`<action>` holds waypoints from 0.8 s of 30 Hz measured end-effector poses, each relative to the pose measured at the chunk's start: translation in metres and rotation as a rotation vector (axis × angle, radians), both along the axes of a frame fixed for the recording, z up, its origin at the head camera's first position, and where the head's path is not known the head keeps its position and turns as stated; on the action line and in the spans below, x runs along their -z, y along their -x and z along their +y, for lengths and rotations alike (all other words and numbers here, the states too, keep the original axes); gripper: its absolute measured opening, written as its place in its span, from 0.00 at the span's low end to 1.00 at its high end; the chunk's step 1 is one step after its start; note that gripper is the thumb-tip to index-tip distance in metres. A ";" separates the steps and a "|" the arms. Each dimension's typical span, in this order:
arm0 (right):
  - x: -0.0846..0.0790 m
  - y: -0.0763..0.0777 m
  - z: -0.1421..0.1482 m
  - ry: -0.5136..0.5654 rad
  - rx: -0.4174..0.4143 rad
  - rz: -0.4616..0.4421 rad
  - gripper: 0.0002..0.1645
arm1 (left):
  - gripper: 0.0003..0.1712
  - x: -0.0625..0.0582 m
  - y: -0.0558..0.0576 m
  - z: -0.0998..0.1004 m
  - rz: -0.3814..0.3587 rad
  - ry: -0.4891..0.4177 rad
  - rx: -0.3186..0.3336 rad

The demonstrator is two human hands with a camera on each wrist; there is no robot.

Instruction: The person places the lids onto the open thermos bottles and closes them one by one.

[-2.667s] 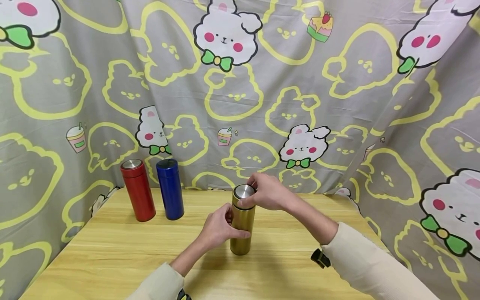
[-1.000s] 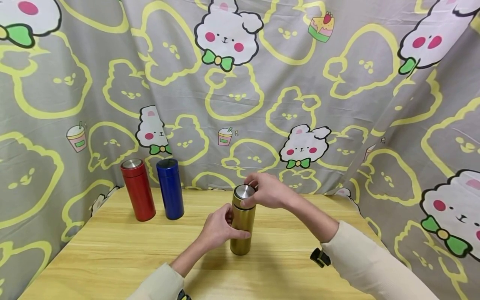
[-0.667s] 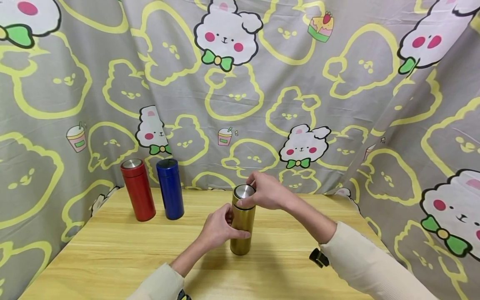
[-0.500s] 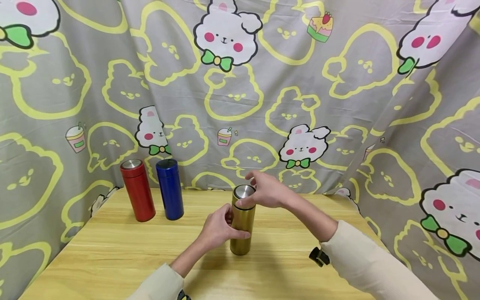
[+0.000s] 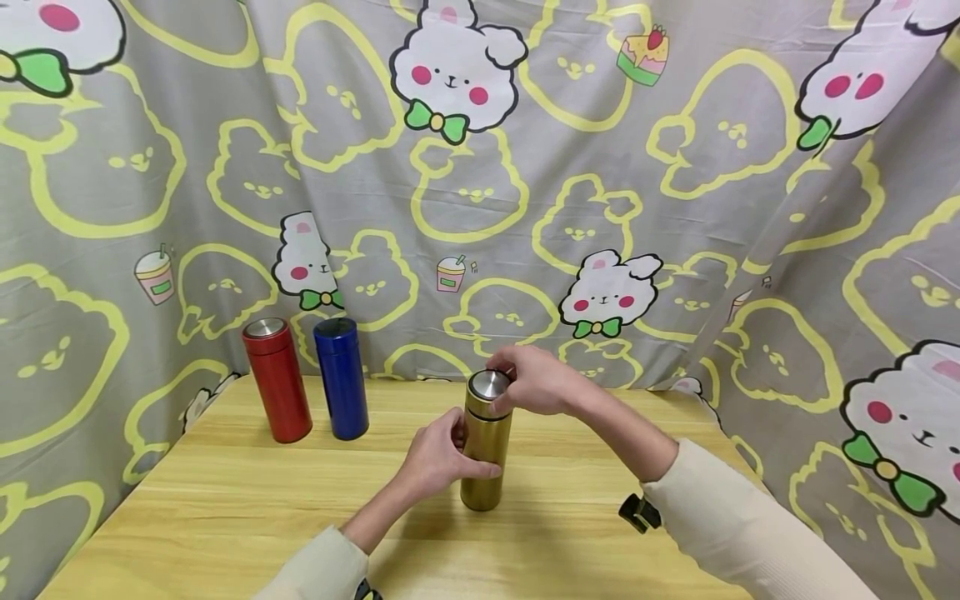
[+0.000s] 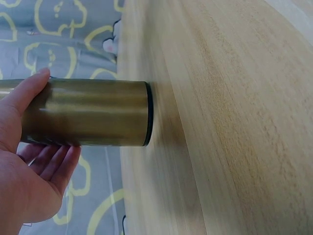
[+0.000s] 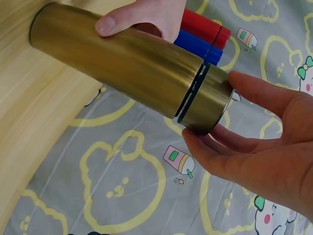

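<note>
A gold thermos flask point(image 5: 481, 493) stands upright on the wooden table, its lid point(image 5: 489, 384) topped with a silver disc. My left hand point(image 5: 437, 454) grips the flask's body, thumb across the front and fingers behind. In the left wrist view the flask's dark-rimmed base meets the tabletop. My right hand point(image 5: 542, 383) pinches the lid between thumb and fingertips from the right. The right wrist view shows the lid point(image 7: 208, 100) in line with the body, a dark ring and narrow seam between them.
A red flask point(image 5: 279, 387) and a blue flask point(image 5: 343, 387) stand side by side at the table's point(image 5: 247, 508) back left. A grey curtain point(image 5: 480, 225) with cartoon rabbits hangs close behind the table and along both sides.
My right thumb has slid rightward along the lid's front edge and the fingers have shifted with it, pivoting about the lid. The left hand and the flask's body stay in place.
</note>
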State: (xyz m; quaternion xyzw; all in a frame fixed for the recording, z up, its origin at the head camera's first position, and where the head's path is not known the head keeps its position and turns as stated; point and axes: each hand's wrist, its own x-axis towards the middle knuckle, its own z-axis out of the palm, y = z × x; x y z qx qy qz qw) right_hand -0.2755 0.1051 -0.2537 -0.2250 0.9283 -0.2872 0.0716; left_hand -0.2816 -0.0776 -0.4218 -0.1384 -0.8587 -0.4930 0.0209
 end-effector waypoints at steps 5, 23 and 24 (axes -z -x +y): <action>0.001 0.001 0.001 -0.002 0.009 0.009 0.34 | 0.35 0.000 0.000 0.000 -0.001 -0.001 0.003; 0.009 -0.002 -0.001 -0.016 0.075 0.094 0.34 | 0.35 0.000 0.000 -0.001 -0.005 0.004 0.005; 0.009 -0.002 -0.001 -0.021 0.076 0.097 0.35 | 0.35 0.000 0.000 -0.001 -0.005 0.005 0.005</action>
